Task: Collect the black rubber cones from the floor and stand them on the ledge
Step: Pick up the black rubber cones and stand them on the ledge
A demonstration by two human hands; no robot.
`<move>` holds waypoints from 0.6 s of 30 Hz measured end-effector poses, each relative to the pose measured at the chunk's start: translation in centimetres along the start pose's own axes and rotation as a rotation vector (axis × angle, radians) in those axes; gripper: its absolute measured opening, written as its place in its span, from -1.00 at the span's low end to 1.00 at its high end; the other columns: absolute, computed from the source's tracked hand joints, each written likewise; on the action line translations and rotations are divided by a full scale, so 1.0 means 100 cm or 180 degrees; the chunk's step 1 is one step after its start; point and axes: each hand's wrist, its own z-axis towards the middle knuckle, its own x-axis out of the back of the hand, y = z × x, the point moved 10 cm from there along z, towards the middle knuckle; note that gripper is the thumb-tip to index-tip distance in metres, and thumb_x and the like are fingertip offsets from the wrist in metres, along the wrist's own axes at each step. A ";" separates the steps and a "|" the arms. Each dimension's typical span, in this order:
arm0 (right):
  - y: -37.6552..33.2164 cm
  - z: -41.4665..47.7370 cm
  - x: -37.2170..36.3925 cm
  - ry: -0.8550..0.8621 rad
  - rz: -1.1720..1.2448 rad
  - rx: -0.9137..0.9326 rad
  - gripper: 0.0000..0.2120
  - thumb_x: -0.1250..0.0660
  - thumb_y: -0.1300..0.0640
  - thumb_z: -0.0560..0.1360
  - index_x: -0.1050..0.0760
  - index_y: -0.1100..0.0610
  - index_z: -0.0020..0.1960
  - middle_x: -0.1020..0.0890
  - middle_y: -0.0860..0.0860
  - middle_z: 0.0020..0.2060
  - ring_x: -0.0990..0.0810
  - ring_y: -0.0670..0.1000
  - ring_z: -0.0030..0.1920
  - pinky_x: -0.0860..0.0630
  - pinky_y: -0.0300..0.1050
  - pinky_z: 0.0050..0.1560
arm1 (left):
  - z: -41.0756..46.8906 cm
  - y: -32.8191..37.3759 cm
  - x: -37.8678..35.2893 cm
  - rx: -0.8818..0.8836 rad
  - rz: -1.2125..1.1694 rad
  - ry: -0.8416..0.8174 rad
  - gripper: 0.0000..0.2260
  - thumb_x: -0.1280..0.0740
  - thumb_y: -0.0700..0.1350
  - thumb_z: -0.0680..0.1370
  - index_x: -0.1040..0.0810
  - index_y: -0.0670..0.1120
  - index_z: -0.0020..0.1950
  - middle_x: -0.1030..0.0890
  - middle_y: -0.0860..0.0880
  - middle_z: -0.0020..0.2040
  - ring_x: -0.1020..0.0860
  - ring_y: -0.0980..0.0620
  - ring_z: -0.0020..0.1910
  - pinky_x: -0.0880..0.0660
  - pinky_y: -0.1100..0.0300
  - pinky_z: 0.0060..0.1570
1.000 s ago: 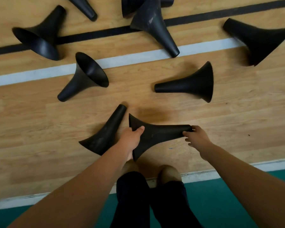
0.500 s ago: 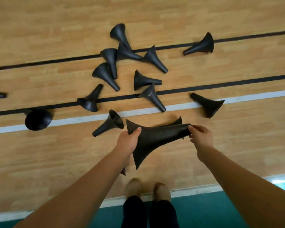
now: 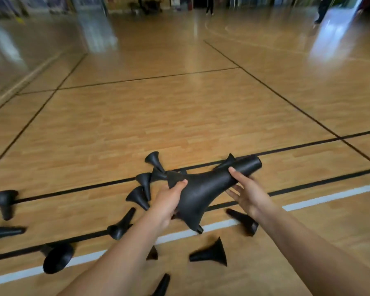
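Gym floor [image 3: 179, 114], twelve-odd loose cones [image 3: 212, 254], left hand [image 3: 169, 201] grips one cone [image 3: 205, 186], right hand [image 3: 248, 193] splayed

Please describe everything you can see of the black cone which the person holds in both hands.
The held cone is matte black and looks like rubber: a wide flared base that narrows into a long tube with a blunt round end. It is held above the wooden floor, nearly sideways, with the base low toward the person and the tube pointing up and right. The left hand grips the flared rim, thumb on top. The right hand touches the tube, fingers fairly straight.
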 end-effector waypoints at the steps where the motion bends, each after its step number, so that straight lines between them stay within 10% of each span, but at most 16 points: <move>1: -0.020 -0.007 -0.003 -0.0001 -0.0049 0.0132 -0.47 -0.53 0.09 0.33 -0.41 0.03 0.24 -0.65 0.05 0.09 -0.60 0.05 0.13 -0.56 -0.08 -0.07 | -0.005 0.016 -0.006 -0.0059 0.0001 -0.0055 -0.78 -0.34 0.05 0.54 -0.54 -0.01 0.13 -0.68 -0.04 0.02 -0.63 -0.05 0.00 -0.56 0.08 0.01; 10: -0.117 -0.077 0.000 0.0359 0.0053 0.0878 -0.52 -0.53 0.15 0.36 -0.42 -0.01 0.20 -0.63 0.03 0.10 -0.59 0.01 0.10 -0.53 -0.11 -0.12 | -0.047 0.080 -0.050 -0.0310 -0.0084 -0.0734 -0.79 -0.38 -0.06 0.54 -0.54 -0.12 0.13 -0.69 -0.09 0.02 -0.64 -0.05 0.03 -0.57 0.07 0.01; 18: -0.126 -0.135 0.003 0.0687 0.0430 0.1063 -0.42 -0.51 0.19 0.37 -0.36 0.01 0.32 -0.61 0.04 0.09 -0.57 0.09 0.12 -0.46 0.11 0.28 | -0.067 0.115 -0.060 -0.0466 0.0078 -0.1161 -0.75 -0.39 -0.13 0.54 -0.54 -0.16 0.20 -0.68 -0.11 0.02 -0.64 -0.06 0.01 -0.57 0.10 -0.07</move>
